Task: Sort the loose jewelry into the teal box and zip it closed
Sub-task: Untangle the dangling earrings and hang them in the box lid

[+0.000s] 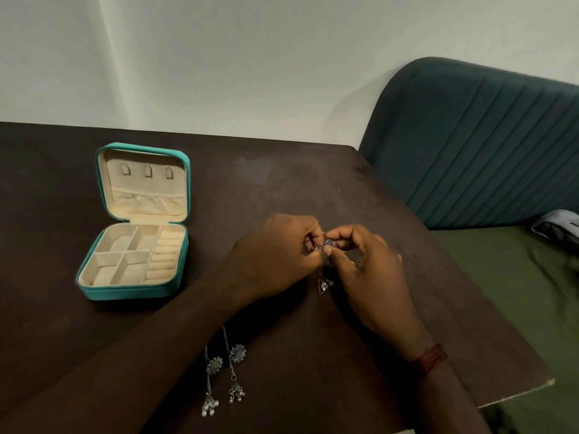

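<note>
Both hands are raised over the mid-right of the dark brown wooden table (282,183), fingertips meeting. Left hand (275,255): fingers curled, thumb + index pinching a small silver earring w/ round stud top (328,243). Right hand (369,270) pinches the same piece from the other side, other fingers loosely bent. A small silver triangular drop (324,285) hangs below, btwn the two hands. Can't tell if it touches the table. Red thread band (429,360) on the right wrist.

Teal zip jewelry box w/ cream lining (125,291) sits at table left, well apart from the hands. It's open, lid laid back toward the wall. Lid inside has three small tabs in a row w/ a gathered pocket under them. Base has four compartments on the left and ring rolls along the right side.

Two long silver chain earrings (224,371) lie side by side on the bare tabletop near the front edge, just below the left forearm, well apart from the box. Each has a round flower-shaped stud at top, then chain, then a bell cluster w/ tiny beads at the bottom.

Bkgd: dark teal ribbed upholstered seat back (485,136) to the right of the table, olive green cushion (517,292) below it, grey object (560,223) at the right edge (too cropped to ID), pale wall (250,57) behind.
</note>
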